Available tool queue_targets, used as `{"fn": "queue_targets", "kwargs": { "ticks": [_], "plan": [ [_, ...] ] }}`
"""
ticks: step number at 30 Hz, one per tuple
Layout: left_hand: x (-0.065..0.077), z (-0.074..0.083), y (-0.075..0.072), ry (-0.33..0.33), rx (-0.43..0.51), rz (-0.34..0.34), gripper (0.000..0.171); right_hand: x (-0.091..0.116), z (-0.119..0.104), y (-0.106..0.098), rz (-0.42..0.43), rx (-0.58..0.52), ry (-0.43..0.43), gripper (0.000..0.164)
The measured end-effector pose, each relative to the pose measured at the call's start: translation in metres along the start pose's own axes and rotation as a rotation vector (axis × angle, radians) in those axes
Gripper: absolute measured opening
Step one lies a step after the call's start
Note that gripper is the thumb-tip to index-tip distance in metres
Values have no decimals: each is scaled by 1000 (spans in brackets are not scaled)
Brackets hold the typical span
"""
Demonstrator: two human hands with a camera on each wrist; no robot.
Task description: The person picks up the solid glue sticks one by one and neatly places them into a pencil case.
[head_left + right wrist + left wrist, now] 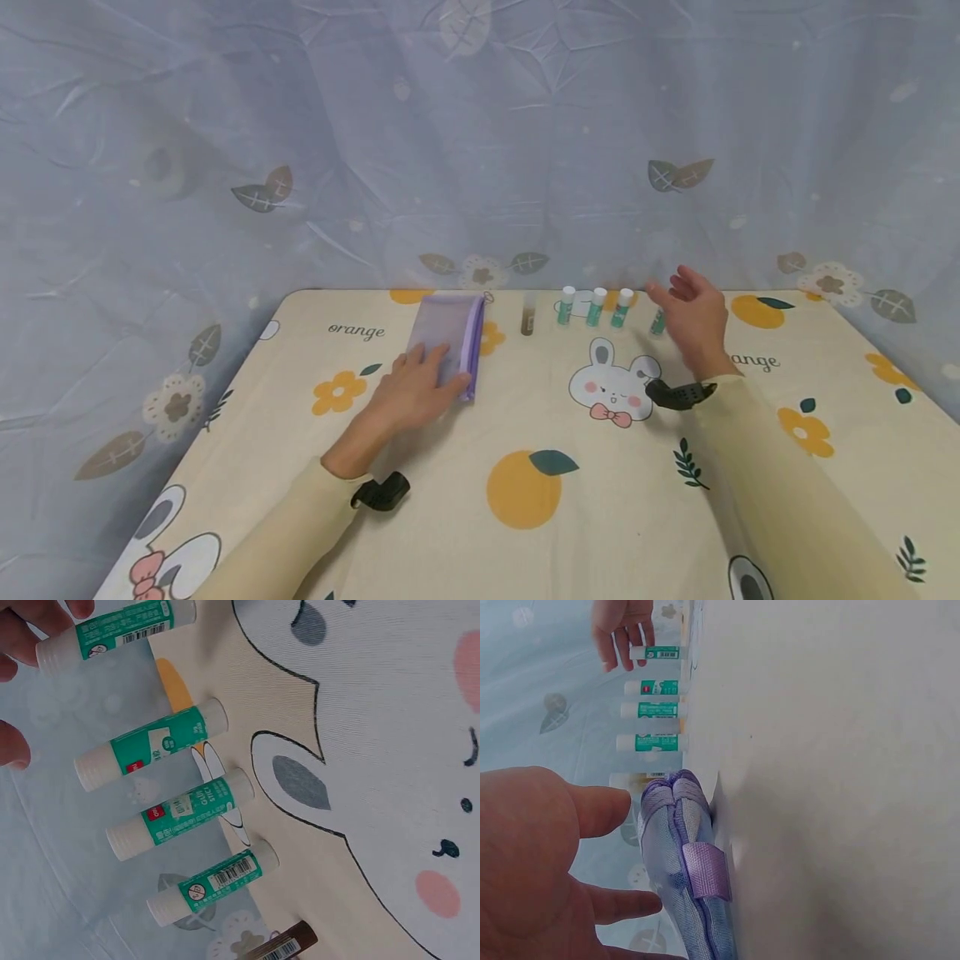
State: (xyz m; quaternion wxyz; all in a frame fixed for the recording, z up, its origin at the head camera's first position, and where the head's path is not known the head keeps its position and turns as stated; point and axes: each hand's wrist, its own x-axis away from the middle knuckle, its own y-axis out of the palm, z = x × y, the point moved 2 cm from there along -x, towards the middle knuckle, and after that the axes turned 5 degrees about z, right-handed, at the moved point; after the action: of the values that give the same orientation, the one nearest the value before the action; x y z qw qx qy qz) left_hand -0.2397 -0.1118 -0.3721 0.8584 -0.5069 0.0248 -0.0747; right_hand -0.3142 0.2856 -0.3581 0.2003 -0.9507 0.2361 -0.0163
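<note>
A purple-edged, translucent zip pouch (pixel 438 321) lies flat on the table. My left hand (pixel 416 387) rests on its near end, fingers spread and thumb near the zip edge. On the right, my right hand (pixel 696 317) is beside the rightmost green-and-white glue stick (pixel 657 322), which stands upright. In the right wrist view the fingers are next to the white cap of that glue stick (pixel 124 634), while the thumb is apart from it. More such glue sticks (pixel 596 308) stand in a row to its left. A brown-bodied stick (pixel 528 321) with a clear top stands between them and the pouch.
A cream tablecloth (pixel 420 533) printed with oranges, flowers and rabbits covers the table. Behind the row hangs a pale blue-grey curtain (pixel 480 150) with leaf prints, close to the table's back edge.
</note>
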Motion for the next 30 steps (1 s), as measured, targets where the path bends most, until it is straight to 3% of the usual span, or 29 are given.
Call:
{"fn": "queue_targets", "kwargs": {
  "ticks": [17, 30],
  "plan": [
    [-2, -4, 0, 15, 4, 3, 74, 4, 22, 8, 14, 56, 124, 63],
    [2, -5, 8, 105, -58, -52, 75, 5, 37, 12, 47, 53, 176, 56]
  ]
}}
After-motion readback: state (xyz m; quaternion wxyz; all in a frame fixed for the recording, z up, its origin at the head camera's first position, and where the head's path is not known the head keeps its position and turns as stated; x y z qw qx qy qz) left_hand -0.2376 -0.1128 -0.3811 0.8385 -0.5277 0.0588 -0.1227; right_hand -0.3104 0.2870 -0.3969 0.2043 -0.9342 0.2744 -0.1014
